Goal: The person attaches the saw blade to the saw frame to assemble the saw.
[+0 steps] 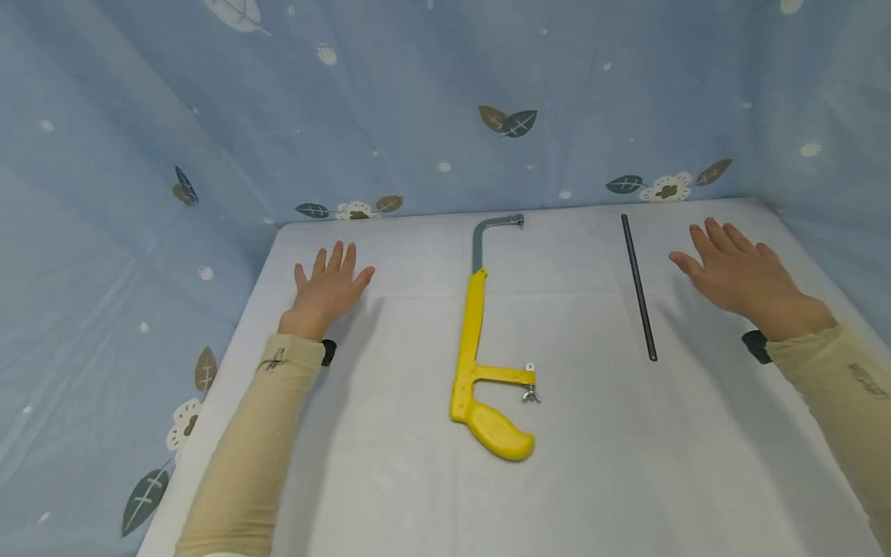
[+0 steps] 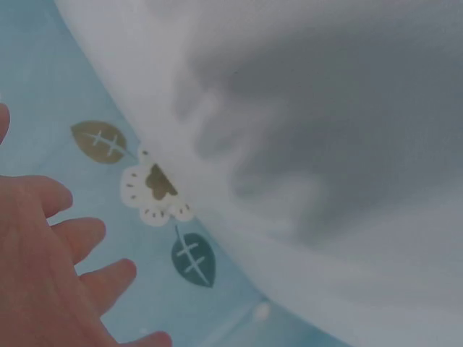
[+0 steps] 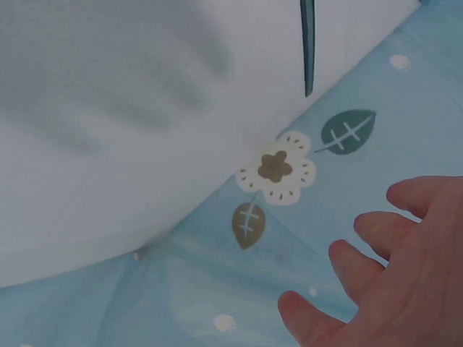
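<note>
A yellow hacksaw frame (image 1: 471, 325) lies in the middle of the white table, its grey metal arm bent at the far end and its handle toward me. A wing nut (image 1: 531, 395) hangs at its near bracket. Right of it lies a thin dark hacksaw blade (image 1: 638, 286), whose end also shows in the right wrist view. My left hand (image 1: 325, 292) is spread above the table, left of the frame, holding nothing. To the right of the blade, my right hand (image 1: 748, 275) is likewise spread with empty fingers. Both hands cast shadows on the cloth.
A white cloth (image 1: 390, 480) covers the table. Blue curtain fabric (image 1: 431, 93) with printed leaves and flowers hangs behind it and along both sides. Each forearm wears a beige sleeve (image 1: 240, 449) and a dark wrist strap (image 1: 329, 353).
</note>
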Demonstrator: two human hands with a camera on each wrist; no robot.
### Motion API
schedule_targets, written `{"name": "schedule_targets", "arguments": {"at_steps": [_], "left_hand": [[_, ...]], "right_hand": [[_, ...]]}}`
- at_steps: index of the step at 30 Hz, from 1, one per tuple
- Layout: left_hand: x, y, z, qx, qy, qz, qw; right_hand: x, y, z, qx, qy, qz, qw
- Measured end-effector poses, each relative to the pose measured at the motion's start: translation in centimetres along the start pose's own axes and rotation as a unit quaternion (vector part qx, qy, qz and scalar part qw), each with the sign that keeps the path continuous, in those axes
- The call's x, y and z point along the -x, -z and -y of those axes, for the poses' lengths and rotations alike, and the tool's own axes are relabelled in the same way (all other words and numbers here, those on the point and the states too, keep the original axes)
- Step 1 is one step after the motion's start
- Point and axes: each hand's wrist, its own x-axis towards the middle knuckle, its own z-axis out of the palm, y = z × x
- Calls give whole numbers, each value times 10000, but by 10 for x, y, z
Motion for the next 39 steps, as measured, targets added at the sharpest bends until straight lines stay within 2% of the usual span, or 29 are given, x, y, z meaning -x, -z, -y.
{"name": "schedule_targets", "arguments": {"at_steps": [4, 10, 12, 16, 19, 21, 24, 27, 31, 35, 39], "left_hand": [[-2, 1, -2, -52, -7, -37, 10000], [-6, 1, -3, -52, -36, -297, 9995], [-8, -1, -4, -123, -145, -354, 9992], [-6, -10, -11, -61, -428, -439, 9981], [0, -18, -21, 423, -545, -484, 9964], [5, -21, -28, 852, -571, -466, 9936], [13, -22, -39, 1307, -523, -402, 9892], [21, -23, -48, 1425, -443, -337, 9882], [27, -26, -62, 1587, -491, -193, 9859], [29, -30, -75, 2058, -501, 35, 9773], [29, -31, -86, 2538, -487, 284, 9656]], "right_hand": [[-2, 2, -3, 64, -3, -45, 10000], [-7, 4, -6, 168, 38, -218, 9996], [-7, 6, -6, 130, 51, -428, 9990], [-2, 7, -5, -414, -35, -1023, 9939], [4, 5, -6, -986, -152, -1323, 9862], [6, 1, -5, -1160, -209, -1443, 9825], [4, -10, 0, -1525, -411, -1433, 9770], [3, -25, 8, -1974, -611, -1324, 9694], [5, -41, 12, -2474, -776, -1183, 9585], [6, -52, 7, -2835, -1002, -1029, 9482], [3, -58, 5, -3218, -1383, -951, 9318]]}}
